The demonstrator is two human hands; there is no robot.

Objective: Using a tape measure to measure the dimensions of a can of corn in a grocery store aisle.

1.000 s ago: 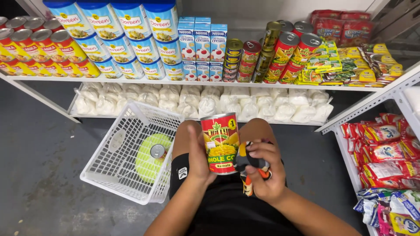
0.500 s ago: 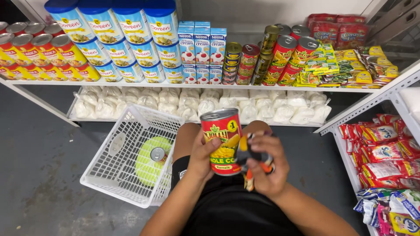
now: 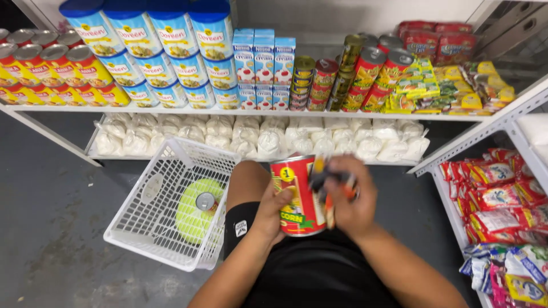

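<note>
a white metal shelf [image 3: 228, 112] stacked with tins and cartons is seen along the top. a white plastic lattice basket [image 3: 149, 219] lies on the grey floor [image 3: 51, 217] at left. a red corn tin [image 3: 298, 197] is gripped by the left hand [image 3: 271, 212]; a blurred black-and-orange tool [image 3: 330, 183] is clasped in the right hand [image 3: 355, 199], against the tin.

A grey concrete floor [image 3: 63, 228] is seen underfoot, scuffed and patchy. White metal shelving [image 3: 228, 112] is set along a pale wall [image 3: 354, 14], stocked with tins and cartons above and white bags below. A second white rack [image 3: 485, 128] is angled in at the right, lit evenly from overhead.
</note>
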